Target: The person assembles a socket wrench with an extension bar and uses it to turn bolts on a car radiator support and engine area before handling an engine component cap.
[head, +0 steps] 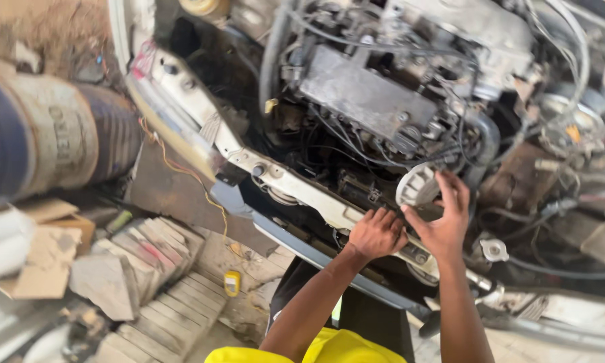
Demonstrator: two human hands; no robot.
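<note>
Setting: open engine bay (383, 101) of a car, seen from above and tilted; the person leans in over the front crossmember (295, 185), a pale, dirty metal beam running from upper left to lower right.

Left hand (377, 233): fingers curled, knuckles up, resting low on the front edge of the bay just behind the crossmember. What it grips, if anything, is hidden under the fingers; it cannot be told. It reads as a bracing or steadying hand.

Right hand (447, 215): fingers spread and partly open, wrapped over the right side of the ribbed white part, thumb toward the left hand. It is holding or pressing that part, likely to keep it seated or to turn it.

Ribbed white part (416, 185): round, light grey-white plastic piece with radial ribs, sitting low at the front of the bay, just behind the crossmember and in front of the engine block. Its flat face tilts up and toward the upper left; its axis runs roughly along the camera's line of sight, so no long side shows.

Engine cover (366, 94): dark rectangular slab, long axis upper left to lower right, above the hands.

Metal cap (494, 250): small, silvery, lobed, just right of the right forearm.

Ground: stacked paving bricks (154, 282), a small yellow object (232, 282), torn cardboard (44, 259), a striped cylinder (54, 134) at left.

Clothing: yellow garment (329, 349) at bottom edge.
</note>
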